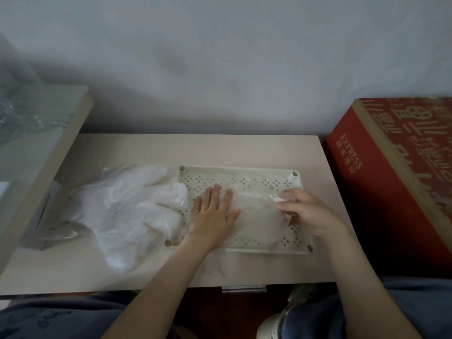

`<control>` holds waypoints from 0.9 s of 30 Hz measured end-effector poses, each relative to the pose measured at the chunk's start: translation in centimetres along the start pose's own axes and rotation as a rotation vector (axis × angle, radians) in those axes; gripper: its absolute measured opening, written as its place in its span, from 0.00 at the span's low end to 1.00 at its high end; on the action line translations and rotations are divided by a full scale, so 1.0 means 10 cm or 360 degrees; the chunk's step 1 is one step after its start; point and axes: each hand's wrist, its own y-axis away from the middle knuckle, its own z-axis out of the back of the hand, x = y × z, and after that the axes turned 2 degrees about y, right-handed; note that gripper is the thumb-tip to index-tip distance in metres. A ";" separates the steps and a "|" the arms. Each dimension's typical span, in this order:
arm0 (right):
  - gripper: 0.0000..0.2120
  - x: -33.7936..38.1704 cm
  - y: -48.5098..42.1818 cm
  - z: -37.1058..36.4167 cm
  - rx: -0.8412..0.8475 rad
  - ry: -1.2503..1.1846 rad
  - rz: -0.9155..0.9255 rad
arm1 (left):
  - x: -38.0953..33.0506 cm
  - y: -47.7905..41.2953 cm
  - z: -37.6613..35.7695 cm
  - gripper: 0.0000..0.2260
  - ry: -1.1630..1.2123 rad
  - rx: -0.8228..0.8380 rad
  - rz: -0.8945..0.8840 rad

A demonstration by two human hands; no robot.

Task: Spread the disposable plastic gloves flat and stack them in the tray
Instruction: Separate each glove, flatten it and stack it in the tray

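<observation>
A cream perforated tray (244, 173) lies on the small beige table. A clear plastic glove (256, 211) lies spread inside it. My left hand (214, 211) presses flat on the glove's left part with straight fingers. My right hand (305, 211) pinches the glove's right end, where the plastic is crumpled between the fingers. A loose pile of translucent white gloves (122, 211) lies left of the tray, overlapping its left edge.
A red box printed with EXPRESS (391, 172) stands right of the table. A higher shelf with clear plastic (36, 133) on it borders the left. A grey wall runs behind. My knees and a shoe show below the table's front edge.
</observation>
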 end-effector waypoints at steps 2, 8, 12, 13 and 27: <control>0.07 -0.02 -0.04 0.04 -0.0113 -0.0127 0.0033 | 0.02 0.00 0.00 0.26 0.0010 0.0002 0.0040; 0.09 0.00 -0.04 0.02 -0.0174 -0.0393 0.0074 | -0.01 0.06 0.06 0.27 0.0047 -0.0265 0.0168; 0.16 0.04 0.00 -0.07 0.0173 -0.0855 0.0030 | -0.08 0.06 0.11 0.25 -0.0119 -0.0348 -0.0236; 0.15 0.04 0.01 -0.11 0.0193 -0.0865 0.0016 | -0.05 0.05 0.09 0.24 -0.0197 -0.0273 -0.0276; 0.14 -0.04 0.08 -0.50 0.0244 0.1002 0.0444 | 0.11 0.05 0.03 0.48 -0.0382 0.0063 -0.0095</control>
